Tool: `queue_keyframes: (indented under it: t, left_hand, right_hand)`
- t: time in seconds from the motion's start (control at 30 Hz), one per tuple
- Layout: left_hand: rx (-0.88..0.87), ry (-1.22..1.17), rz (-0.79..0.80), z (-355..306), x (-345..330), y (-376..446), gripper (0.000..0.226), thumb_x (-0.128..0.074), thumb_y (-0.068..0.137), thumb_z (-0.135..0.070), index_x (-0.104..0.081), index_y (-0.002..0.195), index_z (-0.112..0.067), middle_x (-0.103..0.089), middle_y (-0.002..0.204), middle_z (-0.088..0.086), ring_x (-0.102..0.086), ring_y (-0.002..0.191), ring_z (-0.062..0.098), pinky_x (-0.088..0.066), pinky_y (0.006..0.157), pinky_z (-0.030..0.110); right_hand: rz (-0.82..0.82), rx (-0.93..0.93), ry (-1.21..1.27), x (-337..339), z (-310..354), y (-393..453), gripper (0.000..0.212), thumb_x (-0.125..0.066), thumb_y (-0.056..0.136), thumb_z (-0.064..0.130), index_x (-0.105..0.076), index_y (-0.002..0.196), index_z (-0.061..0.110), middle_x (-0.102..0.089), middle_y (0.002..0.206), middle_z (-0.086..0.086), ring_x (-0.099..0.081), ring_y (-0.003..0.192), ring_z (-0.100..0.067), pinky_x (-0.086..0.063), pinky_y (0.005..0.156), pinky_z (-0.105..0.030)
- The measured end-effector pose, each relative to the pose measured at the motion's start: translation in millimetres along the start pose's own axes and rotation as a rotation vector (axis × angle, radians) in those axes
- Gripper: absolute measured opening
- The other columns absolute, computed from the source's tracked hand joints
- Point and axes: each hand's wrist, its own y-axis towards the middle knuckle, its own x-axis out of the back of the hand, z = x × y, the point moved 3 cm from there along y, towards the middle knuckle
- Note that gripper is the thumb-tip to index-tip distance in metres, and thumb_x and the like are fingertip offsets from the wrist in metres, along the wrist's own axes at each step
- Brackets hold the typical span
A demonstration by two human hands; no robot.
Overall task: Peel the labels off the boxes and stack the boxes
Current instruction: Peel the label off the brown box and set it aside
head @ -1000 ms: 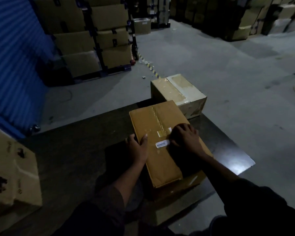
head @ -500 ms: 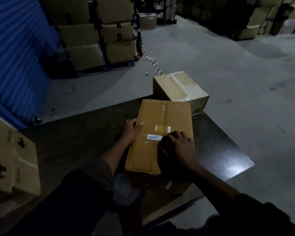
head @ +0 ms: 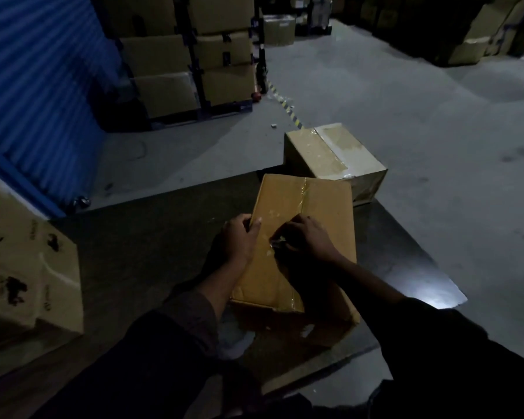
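I see the brown box [head: 300, 237] lying flat on the dark surface [head: 139, 255]. My left hand [head: 239, 240] grips its left edge; my right hand [head: 306, 240] pinches a curled label [head: 277, 242] on its top. A second taped box [head: 335, 160] sits just beyond on the floor [head: 406, 116].

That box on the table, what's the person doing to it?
The person is peeling a label off the brown box on the dark table. Their left hand grips the box's left edge to steady it, while the right hand pinches the small white label on top. Another taped box sits on the floor just beyond. Nothing is stacked here yet.
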Motion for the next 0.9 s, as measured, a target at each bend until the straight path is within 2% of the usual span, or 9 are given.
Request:
queue_keyframes:
  t: [0.1, 0.23, 0.43, 0.63, 0.7, 0.77, 0.9]
  left_hand:
    - [0.001, 0.006, -0.012, 1.4, -0.2, 0.9, 0.031, -0.058, 0.094, -0.034, -0.066, 0.116, -0.013, -0.07, 0.109, 0.006, -0.063, 0.099, 0.021, -0.051, 0.084, 0.035]
    - [0.004, 0.004, -0.026, 1.5, -0.9, 0.7, 0.032, -0.059, 0.094, -0.035, -0.065, 0.117, -0.014, -0.069, 0.109, 0.005, -0.063, 0.1, 0.02, -0.049, 0.082, 0.033]
    - [0.003, 0.044, -0.035, 0.8, 0.9, -0.6, 0.034, -0.057, 0.094, -0.039, -0.065, 0.118, -0.016, -0.07, 0.109, 0.004, -0.064, 0.099, 0.02, -0.052, 0.084, 0.035]
    - [-0.009, 0.039, -0.039, 0.8, 1.3, -0.3, 0.035, -0.059, 0.093, -0.038, -0.067, 0.117, -0.014, -0.071, 0.106, 0.004, -0.066, 0.096, 0.02, -0.053, 0.081, 0.034]
    - [-0.006, 0.027, -0.042, 0.5, 2.0, -0.8, 0.035, -0.06, 0.093, -0.037, -0.067, 0.117, -0.013, -0.071, 0.106, 0.006, -0.066, 0.096, 0.02, -0.054, 0.083, 0.037]
    - [-0.006, 0.024, -0.034, 1.1, 1.8, -1.4, 0.035, -0.059, 0.093, -0.039, -0.066, 0.118, -0.015, -0.071, 0.106, 0.005, -0.065, 0.096, 0.019, -0.055, 0.084, 0.039]
    - [-0.007, 0.031, -0.023, 3.0, 1.8, -0.3, 0.035, -0.058, 0.093, -0.041, -0.066, 0.117, -0.016, -0.07, 0.105, 0.004, -0.066, 0.095, 0.019, -0.055, 0.082, 0.038]
  right_hand:
    - [0.005, -0.018, 0.03, 2.9, 1.7, -0.8, 0.029, -0.064, 0.088, 0.036, -0.064, 0.115, 0.024, -0.053, 0.12, -0.005, -0.048, 0.113, -0.022, -0.03, 0.085, -0.03]
    - [0.009, 0.008, 0.032, 5.7, 5.1, -2.7, 0.034, -0.062, 0.09, 0.034, -0.062, 0.123, 0.027, -0.052, 0.119, -0.008, -0.047, 0.111, -0.023, -0.034, 0.086, -0.032]
    - [0.057, -0.032, 0.005, 5.4, 6.6, 1.1, 0.037, -0.061, 0.091, 0.033, -0.061, 0.124, 0.015, -0.049, 0.124, -0.014, -0.043, 0.119, -0.029, -0.029, 0.088, -0.031]
    - [0.061, -0.031, 0.014, 4.4, 5.9, -0.3, 0.037, -0.059, 0.092, 0.034, -0.059, 0.128, 0.025, -0.048, 0.121, -0.012, -0.043, 0.116, -0.027, -0.029, 0.088, -0.032]
    - [0.06, -0.03, 0.009, 3.7, 5.5, 0.0, 0.034, -0.059, 0.091, 0.035, -0.061, 0.123, 0.024, -0.049, 0.119, -0.011, -0.043, 0.114, -0.027, -0.026, 0.083, -0.028]
    - [0.058, -0.041, 0.015, 3.0, 3.4, 1.6, 0.034, -0.06, 0.091, 0.035, -0.061, 0.122, 0.021, -0.048, 0.12, -0.011, -0.043, 0.115, -0.026, -0.027, 0.085, -0.029]
    - [0.067, -0.039, 0.02, 4.1, 4.5, 1.9, 0.041, -0.061, 0.091, 0.036, -0.057, 0.129, 0.022, -0.048, 0.121, -0.01, -0.042, 0.114, -0.023, -0.031, 0.088, -0.03]
